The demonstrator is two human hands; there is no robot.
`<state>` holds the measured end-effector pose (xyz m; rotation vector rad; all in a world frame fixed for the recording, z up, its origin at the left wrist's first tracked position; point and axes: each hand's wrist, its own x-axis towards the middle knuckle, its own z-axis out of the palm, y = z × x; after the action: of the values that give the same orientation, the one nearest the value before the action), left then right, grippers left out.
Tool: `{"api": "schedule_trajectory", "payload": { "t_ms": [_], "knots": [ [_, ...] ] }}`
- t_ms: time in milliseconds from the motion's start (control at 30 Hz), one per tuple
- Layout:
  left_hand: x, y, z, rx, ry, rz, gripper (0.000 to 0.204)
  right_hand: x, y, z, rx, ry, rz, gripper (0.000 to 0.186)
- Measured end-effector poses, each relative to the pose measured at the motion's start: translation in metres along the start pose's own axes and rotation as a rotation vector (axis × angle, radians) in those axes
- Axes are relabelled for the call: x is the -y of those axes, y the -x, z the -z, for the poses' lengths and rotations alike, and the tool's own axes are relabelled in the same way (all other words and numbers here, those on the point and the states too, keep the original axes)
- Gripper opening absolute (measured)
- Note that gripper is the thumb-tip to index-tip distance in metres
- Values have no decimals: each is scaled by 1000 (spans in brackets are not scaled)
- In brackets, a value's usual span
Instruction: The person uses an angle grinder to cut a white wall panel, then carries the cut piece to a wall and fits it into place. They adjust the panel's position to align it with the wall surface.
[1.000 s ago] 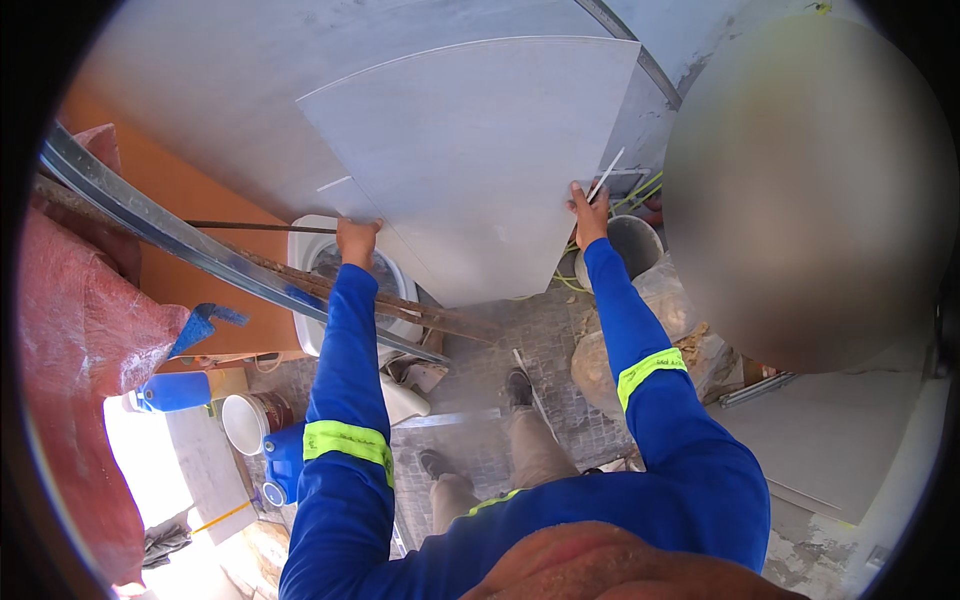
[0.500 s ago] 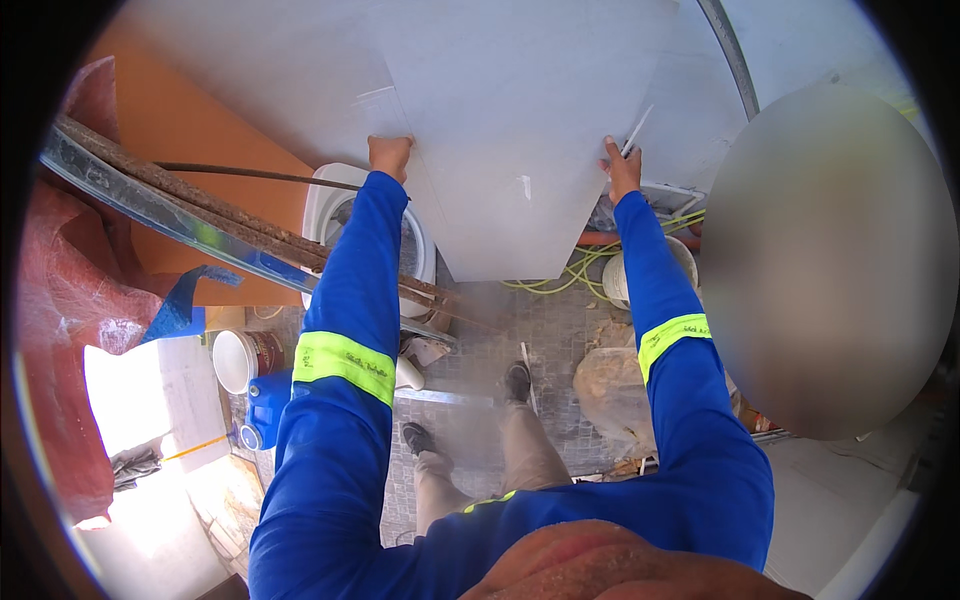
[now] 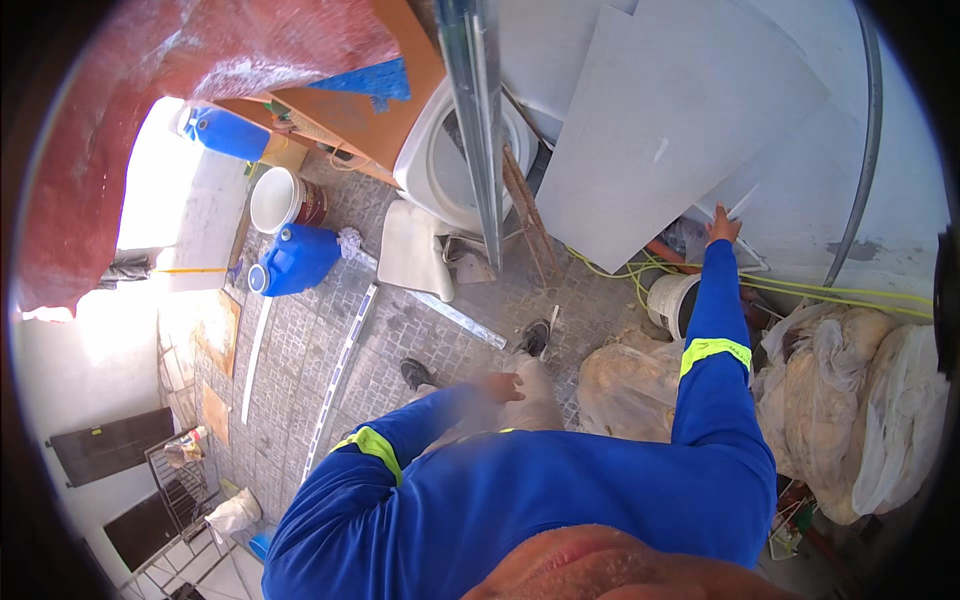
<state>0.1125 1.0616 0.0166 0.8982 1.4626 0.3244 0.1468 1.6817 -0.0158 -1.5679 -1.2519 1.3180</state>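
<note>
A large pale grey panel (image 3: 650,130) leans against the light wall. Beside its lower right edge, my right hand (image 3: 722,230) is closed on a thin white stick (image 3: 744,202) that points up to the right. Whether these fingers also touch the panel I cannot tell. My left hand (image 3: 500,388) is low in front of my body, over my leg, holding nothing visible; its fingers look stretched and loosely apart, somewhat blurred.
Left of the panel are a white washing machine (image 3: 415,150) and an upright metal profile (image 3: 480,130). Yellow-green hose (image 3: 850,292) runs beside a white bucket (image 3: 668,300). Plastic-wrapped bundles (image 3: 630,390) lie to the right. A blue jug (image 3: 305,260) and long strips (image 3: 345,365) are on the paving.
My left hand has let go of the panel's left side and dropped toward my body. My right hand stays by the right edge with the stick. The view has turned left.
</note>
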Motion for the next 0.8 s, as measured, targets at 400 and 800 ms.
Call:
{"api": "schedule_trajectory", "payload": {
  "t_ms": [400, 800],
  "knots": [
    [204, 263, -129, -858, 1282, 178, 69, -190, 655, -49, 1620, 964, 300, 79],
    [300, 412, -142, -1828, 2304, -595, 51, -118, 1008, -129, 2258, 912, 902, 58]
  ]
}}
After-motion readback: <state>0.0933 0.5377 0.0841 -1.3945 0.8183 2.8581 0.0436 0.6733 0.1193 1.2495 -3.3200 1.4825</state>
